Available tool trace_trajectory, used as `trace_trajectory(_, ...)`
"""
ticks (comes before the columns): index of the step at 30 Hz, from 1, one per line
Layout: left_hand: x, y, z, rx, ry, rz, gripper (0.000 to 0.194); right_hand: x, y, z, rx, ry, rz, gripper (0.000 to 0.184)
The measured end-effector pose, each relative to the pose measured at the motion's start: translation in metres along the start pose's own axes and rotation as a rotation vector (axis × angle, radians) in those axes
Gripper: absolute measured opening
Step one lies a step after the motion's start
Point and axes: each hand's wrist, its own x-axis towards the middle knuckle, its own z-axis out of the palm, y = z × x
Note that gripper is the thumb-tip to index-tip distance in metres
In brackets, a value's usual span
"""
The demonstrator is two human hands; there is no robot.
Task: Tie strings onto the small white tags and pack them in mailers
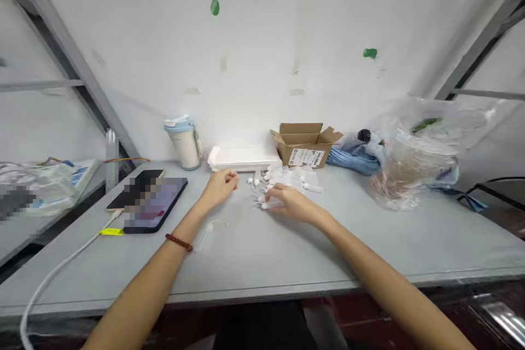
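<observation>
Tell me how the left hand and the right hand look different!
The left hand is curled in, while the right hand has its fingers stretched out more.
The right hand is down at the pile of small white pieces; the left hand is just left of them.
The left hand has a reddish-brown beaded bracelet on its wrist; the right hand's wrist has none.
Both are bare, with no gloves.

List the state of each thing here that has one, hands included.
Cardboard box: open, flaps spread
Tumbler: upright, blue lid on
Tablet: lying flat, screen lit
Phone: lying flat, top face dark
Clear plastic bag: filled, crumpled
White pieces: heaped loosely
Left hand: fingers curled; contents unclear
Right hand: fingers bent at white pieces; grip unclear
</observation>
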Motion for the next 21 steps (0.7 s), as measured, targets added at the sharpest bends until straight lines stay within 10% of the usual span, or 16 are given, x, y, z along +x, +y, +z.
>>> trace_trajectory(9, 0.001, -0.004, -0.007, 0.007, 0.058, -0.038, 0.024, 0.021, 0.036, 0.008, -0.024, 0.497, -0.053, 0.015)
trace_trajectory(16, 0.002, -0.006, -0.008, 0.022, 0.068, -0.050, 0.023, 0.023, 0.041, 0.018, -0.151, 0.533, -0.002, 0.024)
trace_trajectory(21, 0.001, -0.007, -0.009, 0.011, 0.068, -0.064, 0.024, 0.010, 0.006, 0.021, -0.243, 0.361, -0.224, 0.034)
